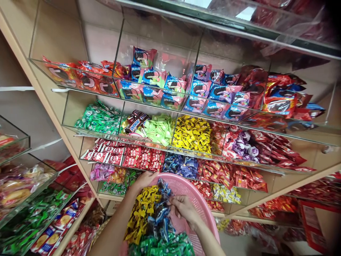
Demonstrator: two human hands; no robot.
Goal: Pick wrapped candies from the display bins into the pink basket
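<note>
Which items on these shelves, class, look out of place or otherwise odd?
The dark Snickers packs look odd: they lie in one compartment with light-green packets, while the darker green sweets to their left have a compartment to themselves. The mixing could be deliberate.

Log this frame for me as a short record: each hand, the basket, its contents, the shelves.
Left hand: at the far-left rim, palm down; grip unclear
Right hand: over the basket, fingers drawn together at the blue packets; whether one is held is unclear
Basket: pink basket, perforated
Contents: yellow packets left, blue packets middle, green packets nearest the camera
Shelves: clear-fronted bins of wrapped snacks, including a Snickers pack
</note>
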